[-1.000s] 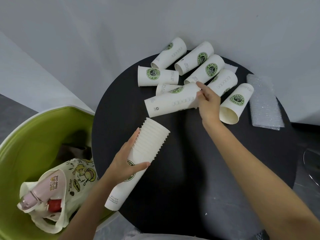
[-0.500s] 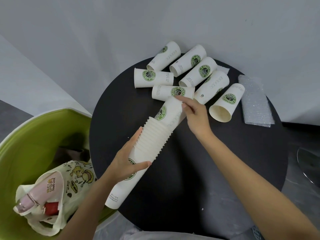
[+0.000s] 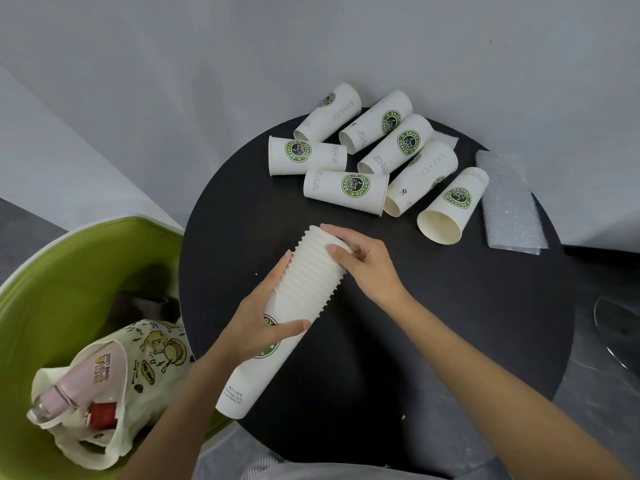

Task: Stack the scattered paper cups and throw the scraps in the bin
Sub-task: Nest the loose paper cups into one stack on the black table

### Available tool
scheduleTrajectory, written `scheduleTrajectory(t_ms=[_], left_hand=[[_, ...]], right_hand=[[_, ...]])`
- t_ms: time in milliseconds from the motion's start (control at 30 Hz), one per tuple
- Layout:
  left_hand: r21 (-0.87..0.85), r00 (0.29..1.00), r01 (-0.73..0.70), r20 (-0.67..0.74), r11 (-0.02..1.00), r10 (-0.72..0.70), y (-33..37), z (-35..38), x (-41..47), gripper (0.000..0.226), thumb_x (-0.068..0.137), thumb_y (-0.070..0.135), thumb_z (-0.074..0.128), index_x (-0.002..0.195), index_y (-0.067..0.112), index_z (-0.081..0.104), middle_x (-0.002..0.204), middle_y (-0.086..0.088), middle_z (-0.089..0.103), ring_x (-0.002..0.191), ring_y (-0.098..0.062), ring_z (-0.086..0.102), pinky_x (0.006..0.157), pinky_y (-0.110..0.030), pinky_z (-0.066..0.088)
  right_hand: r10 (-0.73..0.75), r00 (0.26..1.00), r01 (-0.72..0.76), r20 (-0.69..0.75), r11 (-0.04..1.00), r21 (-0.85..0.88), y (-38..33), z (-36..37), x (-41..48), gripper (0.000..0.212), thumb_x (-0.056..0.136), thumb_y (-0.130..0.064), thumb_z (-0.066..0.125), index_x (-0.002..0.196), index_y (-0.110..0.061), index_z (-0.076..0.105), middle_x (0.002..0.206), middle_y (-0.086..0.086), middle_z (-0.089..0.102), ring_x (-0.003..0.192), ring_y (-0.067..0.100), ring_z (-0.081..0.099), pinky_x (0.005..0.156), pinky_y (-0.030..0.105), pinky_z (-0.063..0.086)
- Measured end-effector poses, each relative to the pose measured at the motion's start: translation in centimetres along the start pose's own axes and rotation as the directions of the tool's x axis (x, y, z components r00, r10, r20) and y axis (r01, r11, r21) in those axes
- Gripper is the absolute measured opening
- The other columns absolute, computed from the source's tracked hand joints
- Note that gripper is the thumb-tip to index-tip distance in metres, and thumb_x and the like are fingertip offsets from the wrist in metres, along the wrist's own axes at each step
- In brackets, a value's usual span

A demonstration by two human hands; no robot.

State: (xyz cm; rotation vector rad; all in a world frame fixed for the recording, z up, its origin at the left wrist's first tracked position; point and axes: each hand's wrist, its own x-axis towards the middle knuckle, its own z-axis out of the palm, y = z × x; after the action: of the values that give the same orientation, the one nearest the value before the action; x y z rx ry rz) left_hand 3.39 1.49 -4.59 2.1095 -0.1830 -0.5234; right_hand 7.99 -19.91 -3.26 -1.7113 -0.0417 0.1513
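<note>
1. Right hand (image 3: 367,268), frame centre: fingers curled over the top rim of the stack of nested white paper cups (image 3: 304,292), thumb on its side. Grasping it, seemingly seating the top cup.
2. Left hand (image 3: 263,320), just below and left: wrapped round the middle of the stack, thumb across the front. The stack is tilted and held above the round black table (image 3: 450,323), base toward lower left.
3. Upper centre of the table: seven loose white paper cups with green logos (image 3: 346,187), all lying on their sides, bunched and touching, not yet stacked.
4. Right of them: sheet of clear bubble wrap (image 3: 509,209) flat on the table, and a small clear scrap (image 3: 446,138) peeking out behind the cups. Neither is binned.
5. Lower left: lime-green plastic bin (image 3: 69,271), beside the table, holding a cream printed bag (image 3: 138,368).
6. Progress: past halfway on stacking by the ridge count. Seven cups and all scraps remain.
</note>
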Motion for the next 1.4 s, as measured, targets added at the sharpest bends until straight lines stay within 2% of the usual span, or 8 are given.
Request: scheduleTrajectory(t_ms=[233, 500, 667, 867, 933, 1000, 1133, 1400], left_hand=[[0.036, 1.0, 0.018, 0.017, 0.999, -0.019, 1.0, 0.1, 0.9, 0.103, 0.073, 0.04, 0.082, 0.138, 0.065, 0.006, 0.133, 0.042, 0.03, 0.122, 0.011, 0.037, 0.099, -0.02, 0.037], [0.026, 0.999, 0.045, 0.023, 0.999, -0.045, 1.6, 0.4, 2.3, 0.104, 0.062, 0.057, 0.077, 0.14, 0.067, 0.009, 0.137, 0.029, 0.041, 0.125, -0.003, 0.043, 0.106, -0.043, 0.043], [0.009, 0.999, 0.031, 0.032, 0.999, -0.031, 2.3, 0.7, 3.3, 0.104, 0.069, 0.044, 0.082, 0.142, 0.065, 0.011, 0.143, 0.033, 0.035, 0.13, -0.003, 0.039, 0.11, -0.043, 0.038], [0.019, 0.997, 0.042, 0.06, 0.999, -0.043, 2.0, 0.6, 4.4, 0.103, 0.073, 0.039, 0.082, 0.141, 0.066, 0.009, 0.144, 0.039, 0.029, 0.131, 0.0, 0.036, 0.111, -0.038, 0.035], [0.027, 0.997, 0.05, 0.063, 0.998, -0.052, 1.8, 0.4, 4.7, 0.103, 0.073, 0.04, 0.081, 0.141, 0.066, 0.009, 0.144, 0.037, 0.029, 0.131, 0.0, 0.036, 0.111, -0.037, 0.034], [0.034, 0.996, 0.062, 0.066, 0.997, -0.064, 1.7, 0.3, 4.9, 0.104, 0.073, 0.04, 0.081, 0.141, 0.066, 0.008, 0.145, 0.037, 0.029, 0.131, 0.0, 0.035, 0.11, -0.036, 0.033], [0.041, 0.993, 0.091, 0.07, 0.995, -0.093, 1.2, 0.0, 5.0, 0.104, 0.071, 0.044, 0.08, 0.14, 0.068, 0.006, 0.145, 0.037, 0.029, 0.132, -0.002, 0.036, 0.112, -0.042, 0.034], [0.065, 0.991, 0.105, 0.071, 0.992, -0.109, 0.4, -0.7, 4.7, 0.104, 0.064, 0.057, 0.074, 0.139, 0.069, 0.003, 0.147, 0.042, 0.021, 0.134, -0.005, 0.035, 0.113, -0.049, 0.034]], right_hand=[[0.103, 0.991, -0.085, -0.086, 0.978, 0.19, 0.1, 1.0, -0.1, 0.028, 0.092, -0.004, 0.056, 0.114, -0.017, 0.066, 0.114, -0.005, 0.067, 0.108, 0.006, 0.062, 0.091, 0.023, 0.05], [0.11, 0.986, -0.092, -0.127, 0.986, 0.139, 0.2, 0.9, 0.8, 0.025, 0.092, -0.004, 0.055, 0.111, -0.012, 0.069, 0.113, -0.002, 0.068, 0.105, 0.007, 0.063, 0.091, 0.021, 0.049], [0.131, 0.974, -0.104, -0.186, 0.984, 0.147, 0.7, -0.8, 2.3, 0.022, 0.094, -0.014, 0.054, 0.111, -0.02, 0.067, 0.067, -0.01, 0.058, 0.061, 0.002, 0.052, 0.062, 0.015, 0.043], [0.182, 0.846, -0.166, -0.502, 0.983, 0.076, 3.5, -5.0, 6.3, 0.027, 0.094, -0.01, 0.05, 0.116, -0.018, 0.062, 0.097, 0.001, 0.065, 0.084, 0.011, 0.059, 0.087, 0.028, 0.049], [0.19, 0.817, -0.198, -0.544, 0.979, 0.044, 4.3, -5.9, 7.5, 0.03, 0.093, -0.01, 0.051, 0.121, -0.015, 0.06, 0.103, 0.001, 0.061, 0.089, 0.011, 0.054, 0.086, 0.023, 0.046], [0.208, 0.811, -0.237, -0.547, 0.971, 0.018, 4.7, -6.4, 8.5, 0.037, 0.092, -0.008, 0.05, 0.128, -0.015, 0.056, 0.108, 0.004, 0.059, 0.091, 0.011, 0.053, 0.08, 0.01, 0.043], [0.207, 0.841, -0.249, -0.5, 0.968, -0.018, 5.1, -6.1, 10.0, 0.044, 0.092, -0.003, 0.05, 0.134, -0.015, 0.05, 0.122, 0.006, 0.06, 0.1, 0.011, 0.055, 0.096, 0.026, 0.045], [0.188, 0.881, -0.232, -0.434, 0.971, -0.051, 5.5, -5.0, 10.6, 0.047, 0.09, 0.006, 0.049, 0.132, -0.014, 0.053, 0.138, 0.007, 0.052, 0.125, 0.019, 0.049, 0.106, 0.025, 0.036]])
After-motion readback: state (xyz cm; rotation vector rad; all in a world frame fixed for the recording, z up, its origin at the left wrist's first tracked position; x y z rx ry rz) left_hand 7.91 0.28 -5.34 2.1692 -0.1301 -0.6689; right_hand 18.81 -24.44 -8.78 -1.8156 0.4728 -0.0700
